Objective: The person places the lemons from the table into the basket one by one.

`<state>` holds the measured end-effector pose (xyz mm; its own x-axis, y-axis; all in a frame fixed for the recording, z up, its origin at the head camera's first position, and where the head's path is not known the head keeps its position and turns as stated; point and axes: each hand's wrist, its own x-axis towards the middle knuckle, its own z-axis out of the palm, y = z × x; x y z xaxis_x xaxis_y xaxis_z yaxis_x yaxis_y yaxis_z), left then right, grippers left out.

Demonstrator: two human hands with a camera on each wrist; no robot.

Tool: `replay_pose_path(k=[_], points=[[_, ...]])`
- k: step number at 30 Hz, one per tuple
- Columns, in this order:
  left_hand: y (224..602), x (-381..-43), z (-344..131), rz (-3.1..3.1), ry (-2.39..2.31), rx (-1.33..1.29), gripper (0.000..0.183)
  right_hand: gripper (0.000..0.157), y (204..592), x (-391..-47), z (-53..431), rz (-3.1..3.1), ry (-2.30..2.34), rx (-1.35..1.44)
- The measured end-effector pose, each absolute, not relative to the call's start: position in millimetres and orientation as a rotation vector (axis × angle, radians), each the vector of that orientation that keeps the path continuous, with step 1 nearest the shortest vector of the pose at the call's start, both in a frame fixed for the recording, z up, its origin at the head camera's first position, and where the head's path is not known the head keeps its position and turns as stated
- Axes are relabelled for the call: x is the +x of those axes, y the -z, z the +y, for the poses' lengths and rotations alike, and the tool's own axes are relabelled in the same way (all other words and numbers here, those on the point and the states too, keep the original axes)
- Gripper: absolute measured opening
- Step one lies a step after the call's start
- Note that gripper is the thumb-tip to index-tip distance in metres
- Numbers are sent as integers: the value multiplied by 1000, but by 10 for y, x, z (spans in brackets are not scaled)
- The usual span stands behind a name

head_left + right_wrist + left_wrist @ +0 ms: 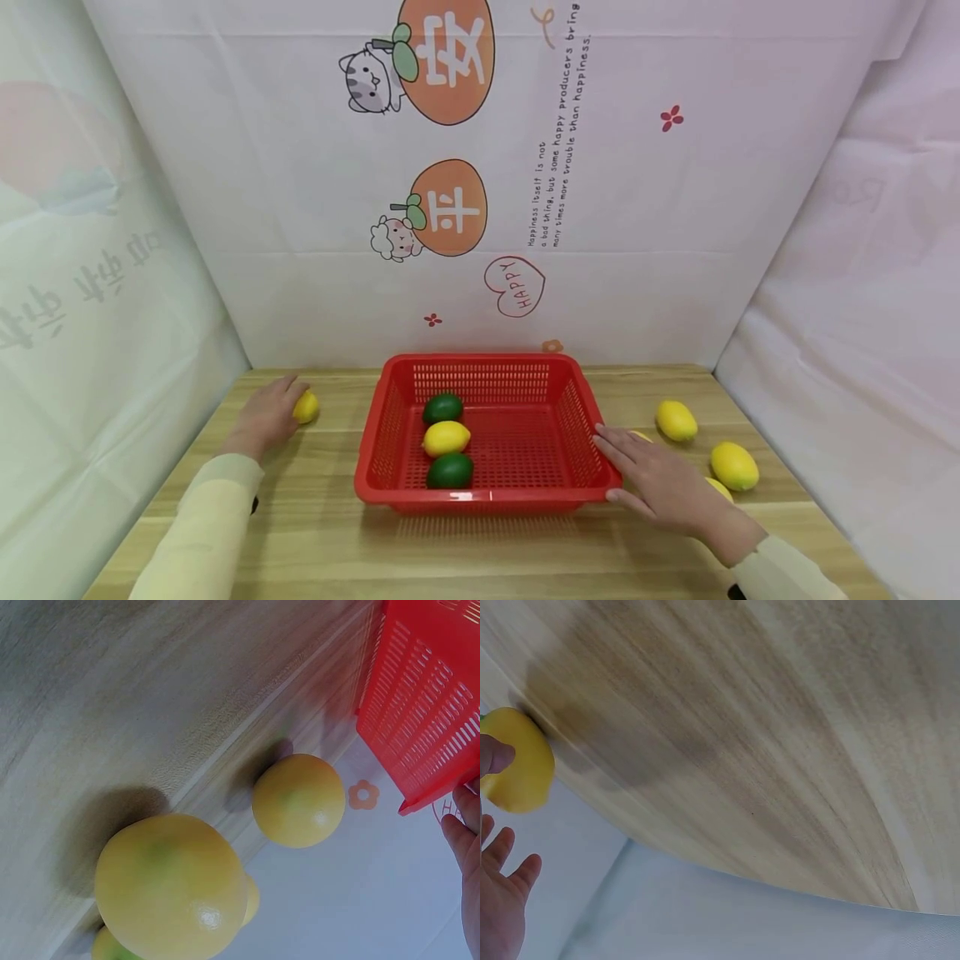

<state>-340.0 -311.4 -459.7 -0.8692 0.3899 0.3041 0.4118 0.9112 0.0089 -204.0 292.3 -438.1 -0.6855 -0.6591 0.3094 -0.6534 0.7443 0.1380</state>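
Note:
At the left of the table my left hand (272, 414) has its fingers over a yellow lemon (306, 407). In the left wrist view the thumb lies against this lemon (525, 765), and three other fingertips show below it, spaced apart. A red plastic basket (480, 497) stands in the middle. Inside, along its left half, a lemon (447, 438) lies between two dark green oval fruits, one behind (442, 408) and one in front (450, 472). My right hand (663, 483) rests with straight fingers on the basket's right rim, thumb near the front corner.
Several loose lemons lie on the table right of the basket, among them one at the back (677, 421) and one further right (735, 466); my right hand partly covers others. White printed cloth (615, 250) rises behind the table and on both sides.

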Motion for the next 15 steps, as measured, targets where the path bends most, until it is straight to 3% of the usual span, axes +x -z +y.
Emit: replay_pose_path(k=[15], points=[[4651,-3416,-3078,-2878,214,-566,62,66,4396,-2059,2934,-2591,24,1024]])
